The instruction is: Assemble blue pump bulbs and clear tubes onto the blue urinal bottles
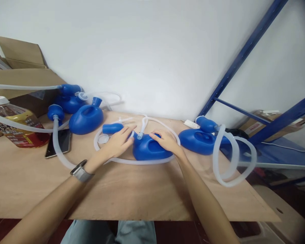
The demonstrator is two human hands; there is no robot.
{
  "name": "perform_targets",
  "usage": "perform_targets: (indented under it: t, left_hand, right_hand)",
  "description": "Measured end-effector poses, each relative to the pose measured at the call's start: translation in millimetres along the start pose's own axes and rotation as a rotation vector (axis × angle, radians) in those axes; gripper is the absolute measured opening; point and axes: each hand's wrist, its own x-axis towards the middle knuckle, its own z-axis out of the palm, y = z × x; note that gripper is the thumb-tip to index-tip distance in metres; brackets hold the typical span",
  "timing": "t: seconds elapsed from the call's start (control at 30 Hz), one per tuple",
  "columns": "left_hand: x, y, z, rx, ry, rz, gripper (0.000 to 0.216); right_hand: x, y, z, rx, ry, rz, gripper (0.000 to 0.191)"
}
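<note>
A blue plastic urinal bottle (pixel 144 150) lies on its side in front of me, with a clear connector (pixel 140 135) and a hose at its neck. My right hand (pixel 165 140) grips the bottle's handle from above and behind, its thumb toward the neck. Fingers apart, my left hand (pixel 120 140) reaches beside the neck and partly hides it. Just behind that hand lies a blue cup-shaped receiver (pixel 112 128), and a clear cap (pixel 103 138) is to its left. A translucent hose (pixel 144 162) loops around the bottle on the table.
Another blue bottle (pixel 197 141) with a coiled hose (pixel 231 162) stands at the right. More blue bottles (pixel 86 119) sit at the left, near a phone (pixel 58 143), a drink bottle (pixel 22 123) and a cardboard box (pixel 33 79). A blue metal shelf (pixel 244 54) rises at the right.
</note>
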Motion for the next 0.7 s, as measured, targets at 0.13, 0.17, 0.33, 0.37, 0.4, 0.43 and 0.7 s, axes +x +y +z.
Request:
perform_targets:
  t: [0.13, 0.17, 0.33, 0.37, 0.4, 0.43, 0.7]
  left_hand:
    - [11, 3, 18, -0.063, 0.074, 0.093, 0.045]
    - [12, 4, 22, -0.100, 0.126, 0.126, 0.041]
    - [8, 3, 39, -0.159, 0.287, 0.200, 0.029]
    - [7, 3, 40, -0.153, 0.295, 0.211, 0.031]
    - [7, 2, 41, -0.145, 0.300, 0.223, 0.034]
    - [8, 2, 42, -0.138, 0.303, 0.235, 0.037]
    - [0, -30, 15, -0.180, 0.059, 0.079, 0.071]
  right_hand:
    - [1, 0, -1, 0.023, -0.025, -0.020, 0.038]
    - [1, 0, -1, 0.023, -0.035, -0.019, 0.038]
    - [7, 4, -2, 0.037, -0.072, -0.053, 0.036]
    - [9, 5, -1, 0.037, -0.075, -0.056, 0.036]
    - [10, 6, -1, 0.033, -0.072, -0.054, 0.036]
    - [11, 7, -1, 0.029, -0.066, -0.052, 0.036]
    - [9, 19, -4, 0.019, 0.041, -0.034, 0.040]
